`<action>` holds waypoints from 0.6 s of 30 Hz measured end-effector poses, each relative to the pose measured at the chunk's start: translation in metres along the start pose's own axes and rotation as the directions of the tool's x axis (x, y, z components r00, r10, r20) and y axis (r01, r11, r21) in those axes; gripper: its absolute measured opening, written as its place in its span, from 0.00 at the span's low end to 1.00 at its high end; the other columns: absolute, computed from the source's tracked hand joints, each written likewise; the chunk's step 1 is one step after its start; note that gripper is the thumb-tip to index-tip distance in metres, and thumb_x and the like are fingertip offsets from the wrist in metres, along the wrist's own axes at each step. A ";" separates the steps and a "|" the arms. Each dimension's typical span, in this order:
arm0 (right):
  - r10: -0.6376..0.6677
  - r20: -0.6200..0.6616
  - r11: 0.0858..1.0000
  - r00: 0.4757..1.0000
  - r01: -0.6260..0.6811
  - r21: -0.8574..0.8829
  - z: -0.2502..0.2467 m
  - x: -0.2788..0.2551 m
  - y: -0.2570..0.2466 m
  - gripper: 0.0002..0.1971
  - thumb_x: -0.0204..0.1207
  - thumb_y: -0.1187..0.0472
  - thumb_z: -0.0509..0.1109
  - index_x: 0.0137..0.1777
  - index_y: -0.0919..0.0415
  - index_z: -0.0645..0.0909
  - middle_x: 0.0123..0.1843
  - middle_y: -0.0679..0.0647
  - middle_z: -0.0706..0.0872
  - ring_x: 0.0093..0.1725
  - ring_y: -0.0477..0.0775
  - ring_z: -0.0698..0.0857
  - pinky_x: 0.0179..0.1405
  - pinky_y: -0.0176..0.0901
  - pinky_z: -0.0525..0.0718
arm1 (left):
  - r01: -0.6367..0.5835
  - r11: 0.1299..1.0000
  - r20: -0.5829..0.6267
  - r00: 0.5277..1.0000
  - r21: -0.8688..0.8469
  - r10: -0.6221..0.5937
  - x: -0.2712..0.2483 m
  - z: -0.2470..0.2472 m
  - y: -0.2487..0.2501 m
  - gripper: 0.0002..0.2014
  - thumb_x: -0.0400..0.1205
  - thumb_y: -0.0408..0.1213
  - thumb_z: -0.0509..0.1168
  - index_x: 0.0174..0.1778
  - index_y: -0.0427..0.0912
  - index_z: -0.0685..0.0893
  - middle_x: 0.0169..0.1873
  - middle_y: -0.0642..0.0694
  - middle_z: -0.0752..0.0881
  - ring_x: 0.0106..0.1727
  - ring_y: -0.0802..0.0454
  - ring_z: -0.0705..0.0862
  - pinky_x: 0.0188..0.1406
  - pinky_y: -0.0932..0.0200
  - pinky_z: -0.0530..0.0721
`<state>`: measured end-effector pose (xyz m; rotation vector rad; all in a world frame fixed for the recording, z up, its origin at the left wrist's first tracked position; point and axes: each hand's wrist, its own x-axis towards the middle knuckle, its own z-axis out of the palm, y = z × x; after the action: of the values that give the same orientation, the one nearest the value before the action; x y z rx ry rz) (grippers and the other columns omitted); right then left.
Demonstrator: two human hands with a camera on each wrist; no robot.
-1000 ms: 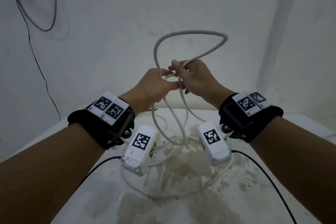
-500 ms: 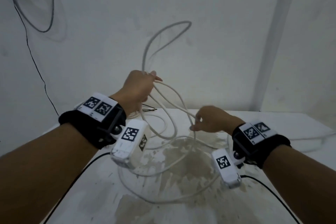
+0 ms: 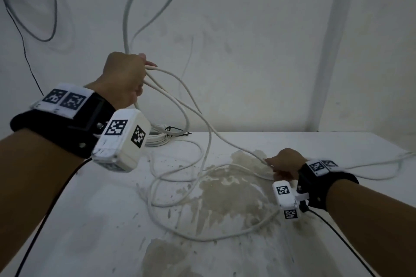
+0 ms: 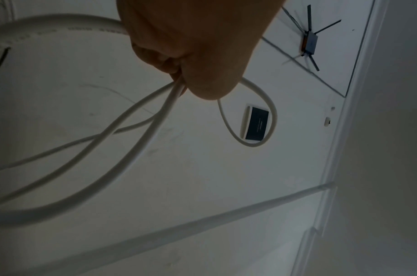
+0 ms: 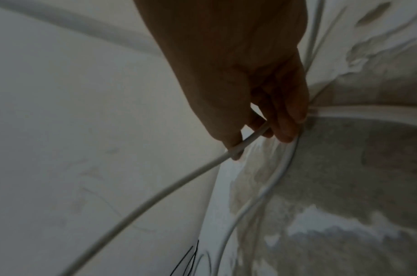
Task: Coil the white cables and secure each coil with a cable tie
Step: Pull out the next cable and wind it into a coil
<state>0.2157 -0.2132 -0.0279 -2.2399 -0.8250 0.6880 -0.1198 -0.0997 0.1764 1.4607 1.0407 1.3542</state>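
White wall behind, the left hand (image 3: 122,78) clenched the cable (image 3: 198,117) loops; its slack ran down-right to the right hand (image 3: 284,162), seemingly pinching it.

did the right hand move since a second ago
Yes. The right hand has dropped from beside the left hand, up against the wall, down and to the right, low over the stained table, pinching the white cable.
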 end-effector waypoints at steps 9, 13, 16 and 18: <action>-0.228 -0.018 0.836 0.973 0.205 0.509 0.005 -0.046 -0.092 0.07 0.82 0.76 0.59 0.48 0.80 0.78 0.35 0.69 0.85 0.22 0.55 0.83 0.19 0.39 0.82 | -0.010 0.981 0.099 0.995 0.194 -0.009 -0.014 0.025 -0.013 0.16 0.88 0.41 0.60 0.43 0.37 0.89 0.25 0.46 0.72 0.21 0.54 0.64 0.18 0.69 0.62; -0.318 0.032 0.775 0.948 0.240 0.585 -0.016 -0.055 -0.110 0.13 0.88 0.58 0.61 0.47 0.66 0.81 0.27 0.53 0.67 0.19 0.46 0.61 0.14 0.32 0.59 | 0.013 0.940 0.228 0.969 0.341 -0.096 -0.016 0.031 -0.027 0.15 0.87 0.39 0.62 0.42 0.38 0.90 0.27 0.45 0.71 0.22 0.54 0.64 0.20 0.65 0.61; -0.368 0.016 0.777 0.930 0.298 0.555 -0.031 -0.052 -0.101 0.15 0.88 0.57 0.62 0.49 0.68 0.85 0.27 0.52 0.68 0.22 0.46 0.64 0.15 0.34 0.64 | -0.001 0.929 0.274 0.956 0.371 -0.108 -0.011 0.038 -0.034 0.15 0.87 0.41 0.63 0.40 0.39 0.91 0.29 0.46 0.73 0.25 0.54 0.65 0.20 0.64 0.62; -0.331 0.007 0.808 0.944 0.280 0.518 -0.040 -0.047 -0.093 0.15 0.89 0.62 0.60 0.46 0.69 0.83 0.32 0.55 0.77 0.25 0.48 0.71 0.16 0.33 0.71 | -0.025 0.923 0.284 0.954 0.383 -0.092 -0.004 0.046 -0.033 0.14 0.86 0.40 0.65 0.40 0.39 0.90 0.30 0.45 0.74 0.26 0.54 0.66 0.22 0.63 0.63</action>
<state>0.1758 -0.2065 0.0762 -1.5604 -0.9011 0.7585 -0.0746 -0.0970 0.1417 1.8578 1.1656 0.8940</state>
